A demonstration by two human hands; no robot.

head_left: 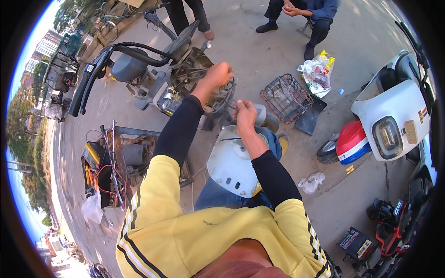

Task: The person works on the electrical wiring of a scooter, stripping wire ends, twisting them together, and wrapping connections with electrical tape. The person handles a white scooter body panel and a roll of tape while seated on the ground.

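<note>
My left hand (219, 74) is at the opened front of a partly stripped electric scooter (185, 69), fingers curled among its exposed wiring (184, 76); what they hold is hidden. My right hand (244, 113), lower and to the right, pinches a thin dark wire beside a dark frame hoop. Below it a pale plastic panel (228, 164) with slots lies across my lap. The scooter's black handlebar (121, 49) and grey seat (129, 67) are left of my hands.
A wire basket (286, 98), dark tray (310, 120) and plastic bags (316, 74) lie right of centre. A white scooter (389, 123) stands at right, a toolbox (99, 178) at left. A seated person (303, 21) and a standing person's legs (183, 14) are at the top.
</note>
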